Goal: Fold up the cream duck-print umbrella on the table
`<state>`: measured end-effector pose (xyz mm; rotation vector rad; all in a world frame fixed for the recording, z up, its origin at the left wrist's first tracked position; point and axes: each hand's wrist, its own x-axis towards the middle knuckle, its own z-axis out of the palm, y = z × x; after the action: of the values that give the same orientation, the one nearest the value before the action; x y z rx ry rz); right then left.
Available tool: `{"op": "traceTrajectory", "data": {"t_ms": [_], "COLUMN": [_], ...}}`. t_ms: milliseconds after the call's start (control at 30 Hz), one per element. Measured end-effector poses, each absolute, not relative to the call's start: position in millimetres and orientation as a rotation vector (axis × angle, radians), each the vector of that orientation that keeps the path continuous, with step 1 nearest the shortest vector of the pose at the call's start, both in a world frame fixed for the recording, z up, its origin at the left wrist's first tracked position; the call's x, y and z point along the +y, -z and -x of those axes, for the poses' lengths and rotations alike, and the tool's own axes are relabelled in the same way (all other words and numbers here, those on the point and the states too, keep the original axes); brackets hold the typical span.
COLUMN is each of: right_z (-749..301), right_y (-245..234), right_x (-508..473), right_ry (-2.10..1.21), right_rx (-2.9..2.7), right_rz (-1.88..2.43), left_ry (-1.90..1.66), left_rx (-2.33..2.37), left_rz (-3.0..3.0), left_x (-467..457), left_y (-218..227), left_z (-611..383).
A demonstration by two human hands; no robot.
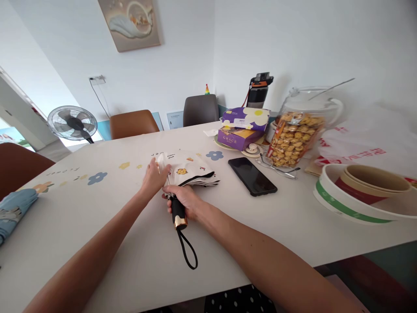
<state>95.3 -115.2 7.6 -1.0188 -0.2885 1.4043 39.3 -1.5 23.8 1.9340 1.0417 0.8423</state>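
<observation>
A folded white umbrella [190,170] with small cartoon prints and a black trim lies on the white table [107,226]. My right hand [184,199] is wrapped around its black handle [178,215], which ends in a gold ring and a black wrist loop [189,252]. My left hand [153,177] pinches the white canopy fabric at the umbrella's left side, fingers closed on it.
A black phone [252,176] lies right of the umbrella, with glasses [276,167], a snack bag [291,139], purple boxes [243,128], a glass jar and stacked paper bowls [361,191] further right. Blue cloth [14,211] sits at the left edge. Chairs and a fan stand behind.
</observation>
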Motion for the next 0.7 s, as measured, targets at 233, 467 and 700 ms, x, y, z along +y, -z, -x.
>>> {"op": "traceTrajectory", "data": {"t_ms": [233,467,700], "right_z": [-92.5,-96.2,-96.1], "right_y": [-17.6,-14.7,-14.0], "right_x": [-119.5,-119.6,-118.8], "right_ry": [-1.412,-1.435,-1.428], "right_rx": [-0.253,-0.275,-0.264], "right_rz": [1.045,1.120,1.076], "left_ry": [-0.690,0.015,-0.331], "left_rx": [0.482,-0.040,0.126], "left_rz": [-2.659,-2.947,-2.858], "left_x": [-31.1,-42.1,-31.4], "left_y": [-59.9,-53.6,-61.3], "left_z": [-73.3,-135.7,-136.5]}}
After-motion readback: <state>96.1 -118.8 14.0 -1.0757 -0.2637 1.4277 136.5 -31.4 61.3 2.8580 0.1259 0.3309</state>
